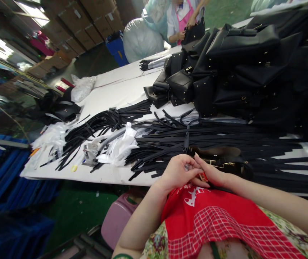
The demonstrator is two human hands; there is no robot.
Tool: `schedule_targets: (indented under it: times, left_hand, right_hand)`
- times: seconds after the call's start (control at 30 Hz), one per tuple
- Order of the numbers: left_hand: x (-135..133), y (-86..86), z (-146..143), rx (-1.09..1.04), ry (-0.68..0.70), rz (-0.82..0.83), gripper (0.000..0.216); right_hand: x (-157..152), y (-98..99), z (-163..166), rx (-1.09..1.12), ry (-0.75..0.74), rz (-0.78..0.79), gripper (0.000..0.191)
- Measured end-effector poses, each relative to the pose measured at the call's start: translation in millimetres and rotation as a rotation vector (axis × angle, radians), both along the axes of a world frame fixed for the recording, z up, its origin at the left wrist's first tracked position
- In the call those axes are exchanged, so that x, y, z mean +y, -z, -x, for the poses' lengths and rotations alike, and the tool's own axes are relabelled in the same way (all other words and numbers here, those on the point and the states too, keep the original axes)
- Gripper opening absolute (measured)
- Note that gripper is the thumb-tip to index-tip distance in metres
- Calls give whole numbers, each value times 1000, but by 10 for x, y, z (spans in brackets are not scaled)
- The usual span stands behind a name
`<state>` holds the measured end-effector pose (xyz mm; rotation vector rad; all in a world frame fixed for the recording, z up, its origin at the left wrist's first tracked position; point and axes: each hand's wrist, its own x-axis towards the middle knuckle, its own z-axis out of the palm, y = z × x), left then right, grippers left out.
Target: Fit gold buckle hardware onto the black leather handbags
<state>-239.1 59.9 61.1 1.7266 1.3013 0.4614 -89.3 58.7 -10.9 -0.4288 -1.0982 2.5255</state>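
Note:
My left hand (179,171) and my right hand (210,172) meet at the table's front edge, just before the red apron. The fingers of both are bent and pressed together; what lies between them is hidden or too small to name. A small silvery spot shows at the left fingers, perhaps a ring. Directly beyond the hands lies a shiny black handbag (225,151) with a gold rectangular buckle (215,163), close against the right hand. Beneath and around it spread long black straps (164,138), a bundle of them tied in the middle.
A large heap of black handbags (240,54) covers the right of the white table (116,86). More black straps (102,120) and white plastic wrapping (121,145) lie to the left. Across the table, a person in a pink apron (185,18) holds a black bag. A pink stool (118,217) stands below.

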Motion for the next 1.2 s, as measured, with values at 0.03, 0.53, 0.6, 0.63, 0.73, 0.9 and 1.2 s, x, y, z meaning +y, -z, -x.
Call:
schedule_targets:
  times: [0.03, 0.53, 0.6, 0.63, 0.73, 0.9, 1.2]
  left_hand:
    - [2, -7, 6, -1, -5, 11, 4]
    - [-282, 130, -213, 463, 143, -504, 13]
    - [-249, 170, -214, 419, 81, -466, 10]
    - [-229, 182, -211, 376, 39, -438, 9]
    - [-190, 197, -211, 257, -48, -356, 10]
    - [-192, 245, -240, 245, -54, -256, 9]
    - [-275, 307, -405, 324, 264, -401, 10]
  right_hand:
    - [1, -15, 3, -8, -7, -6, 78]
    - [127, 182, -60, -129, 163, 207, 78]
    - [97, 173, -61, -76, 211, 186, 74]
    - [68, 152, -66, -56, 238, 173, 72]
    - [-37, 44, -144, -56, 318, 159, 69]
    - [-158, -69, -496, -267, 290, -171, 38]
    - [-282, 179, -563, -612, 440, -360, 39]
